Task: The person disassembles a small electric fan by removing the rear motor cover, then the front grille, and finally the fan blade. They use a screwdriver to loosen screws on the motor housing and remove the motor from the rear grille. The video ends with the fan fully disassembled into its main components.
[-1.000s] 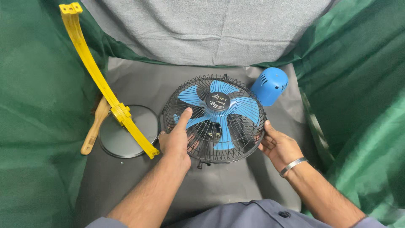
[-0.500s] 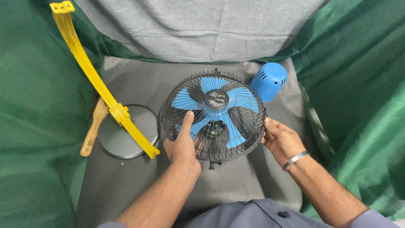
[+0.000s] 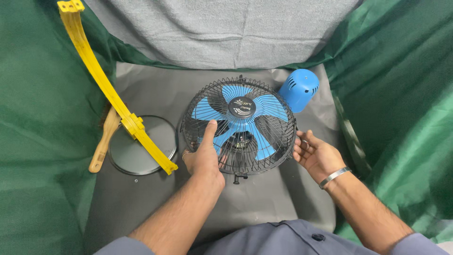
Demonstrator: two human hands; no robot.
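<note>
Both hands, left [image 3: 204, 158] and right [image 3: 315, 153], grip the fan [image 3: 239, 125] by its cage, motor cover [image 3: 298, 89] off beside it.

Bright, even overhead light, soft shadows, sharp focus, slight wide-angle stretch at edges.

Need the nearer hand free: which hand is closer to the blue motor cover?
Right. The right hand sits just below the blue motor cover; the left hand is across the fan guard.
</note>
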